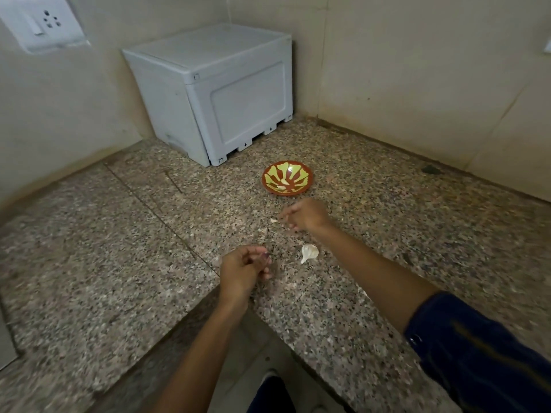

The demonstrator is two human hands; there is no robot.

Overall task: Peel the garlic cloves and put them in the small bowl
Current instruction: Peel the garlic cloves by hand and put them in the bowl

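We see no readable writing. Our left hand (243,268) curls loosely; our blurred right hand (304,216), grip unclear, hovers between small bowl (287,177) and garlic (309,252).

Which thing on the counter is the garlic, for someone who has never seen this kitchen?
Start at the white plastic box in the corner of the speckled granite counter, then come forward past the small bowl. The garlic lies near the right forearm. It is a papery white piece with a pointed tail, paler than the stone.
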